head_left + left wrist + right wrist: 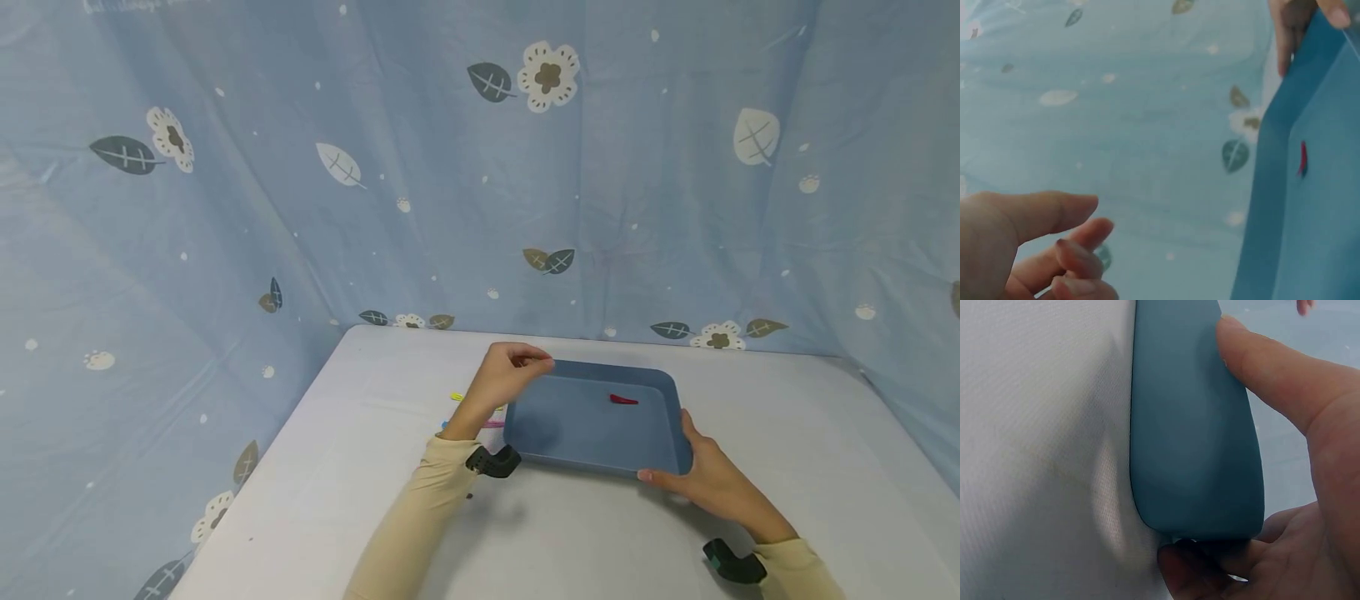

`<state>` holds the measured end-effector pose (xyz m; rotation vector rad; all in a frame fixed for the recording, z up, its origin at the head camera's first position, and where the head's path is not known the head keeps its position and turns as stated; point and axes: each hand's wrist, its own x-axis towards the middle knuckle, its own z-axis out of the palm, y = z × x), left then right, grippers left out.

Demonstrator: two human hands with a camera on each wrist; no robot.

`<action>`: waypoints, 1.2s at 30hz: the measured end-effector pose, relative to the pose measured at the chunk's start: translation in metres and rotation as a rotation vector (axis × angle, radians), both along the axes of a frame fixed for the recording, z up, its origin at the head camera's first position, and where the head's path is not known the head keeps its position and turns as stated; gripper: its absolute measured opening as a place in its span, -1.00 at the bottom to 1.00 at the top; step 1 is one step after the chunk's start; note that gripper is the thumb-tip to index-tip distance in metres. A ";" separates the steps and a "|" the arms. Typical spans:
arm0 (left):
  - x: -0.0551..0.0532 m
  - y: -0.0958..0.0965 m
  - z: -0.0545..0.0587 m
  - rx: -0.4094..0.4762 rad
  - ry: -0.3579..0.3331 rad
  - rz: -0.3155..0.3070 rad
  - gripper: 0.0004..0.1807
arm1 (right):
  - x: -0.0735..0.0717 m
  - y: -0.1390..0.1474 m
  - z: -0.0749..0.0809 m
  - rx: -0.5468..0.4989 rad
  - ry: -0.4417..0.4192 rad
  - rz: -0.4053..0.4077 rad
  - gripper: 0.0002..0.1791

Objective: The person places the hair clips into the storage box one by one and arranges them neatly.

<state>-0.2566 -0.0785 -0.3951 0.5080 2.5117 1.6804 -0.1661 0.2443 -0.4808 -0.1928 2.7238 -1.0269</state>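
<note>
A blue-grey rectangular tray lies on the white table, with a small red piece shaped like a hair clip toward its back right. My left hand hovers over the tray's back left corner; its thumb and loosely bent fingers hold nothing in the left wrist view. With my right hand I grip the front right corner of the tray, the thumb on the front rim and the fingers along the right side. Behind the left wrist lie small yellow clip-like pieces and a pink one, partly hidden by the forearm.
A bit of blue shows beside the left wrist. Dark wrist cameras sit on both wrists. A tiny dark speck lies on the white tabletop. Patterned blue curtain hangs behind and at the sides.
</note>
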 end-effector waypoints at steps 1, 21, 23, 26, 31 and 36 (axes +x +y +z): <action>0.001 -0.005 0.000 -0.007 0.018 -0.004 -0.78 | 0.000 0.000 0.000 0.002 -0.001 -0.002 0.46; 0.005 -0.097 -0.011 -0.159 0.143 0.197 -0.75 | 0.001 0.000 0.002 -0.021 -0.002 -0.015 0.46; 0.004 -0.103 -0.015 -0.168 0.142 0.218 -0.73 | 0.000 0.000 0.001 -0.022 0.003 -0.014 0.46; 0.002 -0.111 -0.022 -0.175 0.141 0.238 -0.71 | 0.000 0.000 0.001 -0.021 0.000 -0.010 0.45; -0.005 -0.119 -0.033 -0.190 0.163 0.253 -0.73 | 0.001 0.001 0.000 -0.019 -0.014 -0.008 0.46; -0.012 -0.125 -0.041 -0.203 0.167 0.268 -0.73 | -0.001 0.001 0.000 -0.003 -0.017 -0.005 0.45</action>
